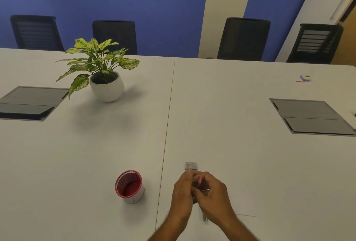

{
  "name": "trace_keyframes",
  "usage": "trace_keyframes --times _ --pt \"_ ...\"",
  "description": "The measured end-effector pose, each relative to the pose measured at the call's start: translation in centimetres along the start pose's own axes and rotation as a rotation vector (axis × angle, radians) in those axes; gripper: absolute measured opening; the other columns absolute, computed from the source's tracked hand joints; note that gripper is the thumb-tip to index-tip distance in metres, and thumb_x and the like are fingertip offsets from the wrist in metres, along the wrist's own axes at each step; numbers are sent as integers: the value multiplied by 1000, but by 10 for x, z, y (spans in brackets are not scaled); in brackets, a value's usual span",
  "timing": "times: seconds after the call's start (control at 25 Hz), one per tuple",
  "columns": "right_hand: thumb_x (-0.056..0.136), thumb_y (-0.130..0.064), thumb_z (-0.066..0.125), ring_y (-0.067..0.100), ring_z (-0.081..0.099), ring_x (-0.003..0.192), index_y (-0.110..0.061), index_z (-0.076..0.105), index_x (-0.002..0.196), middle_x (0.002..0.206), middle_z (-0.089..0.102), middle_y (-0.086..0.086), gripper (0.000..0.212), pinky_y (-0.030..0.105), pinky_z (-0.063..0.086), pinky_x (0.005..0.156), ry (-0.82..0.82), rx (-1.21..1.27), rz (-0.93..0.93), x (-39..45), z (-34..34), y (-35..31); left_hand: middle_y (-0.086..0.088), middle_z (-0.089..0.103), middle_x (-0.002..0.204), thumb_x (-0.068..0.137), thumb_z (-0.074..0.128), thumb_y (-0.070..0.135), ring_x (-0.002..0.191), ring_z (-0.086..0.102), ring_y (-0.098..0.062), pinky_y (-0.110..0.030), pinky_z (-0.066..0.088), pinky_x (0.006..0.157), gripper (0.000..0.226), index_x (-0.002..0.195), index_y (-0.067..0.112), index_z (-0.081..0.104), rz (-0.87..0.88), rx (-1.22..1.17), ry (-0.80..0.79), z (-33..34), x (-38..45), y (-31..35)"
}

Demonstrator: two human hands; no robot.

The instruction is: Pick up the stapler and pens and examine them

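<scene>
While my hands meet low over the table (240,154), my right hand (213,196) pinches a pink clip (200,180) with curled fingers. My left hand (183,192) curls against it; what it grips I cannot tell. A small box (191,166) lies just beyond, a red cup (129,186) to the left.

Office meeting room: long table (221,105), mesh chairs (243,38).

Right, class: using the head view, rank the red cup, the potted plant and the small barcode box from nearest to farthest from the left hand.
From the left hand:
1. Small barcode box, just beyond the fingertips.
2. Red cup, to the left.
3. Potted plant, far back on the left.
</scene>
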State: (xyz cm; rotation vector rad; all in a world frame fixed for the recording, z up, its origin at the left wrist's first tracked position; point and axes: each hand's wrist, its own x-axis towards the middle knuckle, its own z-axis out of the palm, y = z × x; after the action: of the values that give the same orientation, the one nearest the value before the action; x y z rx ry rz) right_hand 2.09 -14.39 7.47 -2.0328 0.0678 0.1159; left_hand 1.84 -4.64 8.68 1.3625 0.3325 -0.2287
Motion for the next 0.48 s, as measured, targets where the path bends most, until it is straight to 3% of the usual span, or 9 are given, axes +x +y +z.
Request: trace_keyframes --times 0.16,0.28,0.36,0.48 --pt "87 -21 67 9 70 77 -28 69 104 87 74 -12 18 20 60 78 -3 -145 -104 0 -4 -3 8 76 85 103 39 26 85 73 -6 -18 58 66 35 91 28 71 78 74 79 2 2 -6" --pt "88 -18 59 8 65 64 -26 67 94 71 70 -11 13 13 52 62 16 -207 -151 -3 -2 -2 3 72 74 102 43 29 75 70 -11 -19 55 66 36 79 22 70 141 140 86 0 4 -12" --pt "89 -17 56 10 61 56 -25 62 88 64 66 -10 10 13 44 54 44 -220 -148 -3 0 -2 3 66 67 101 44 35 68 65 -9 -19 52 64 38 72 22 66 177 189 82 -1 5 -14" --pt "91 -16 53 9 64 63 -27 60 91 73 69 -12 13 16 49 60 66 -215 -163 -4 4 -3 2 66 66 101 41 35 67 65 -10 -24 53 65 41 70 25 65 212 217 90 0 8 -16"
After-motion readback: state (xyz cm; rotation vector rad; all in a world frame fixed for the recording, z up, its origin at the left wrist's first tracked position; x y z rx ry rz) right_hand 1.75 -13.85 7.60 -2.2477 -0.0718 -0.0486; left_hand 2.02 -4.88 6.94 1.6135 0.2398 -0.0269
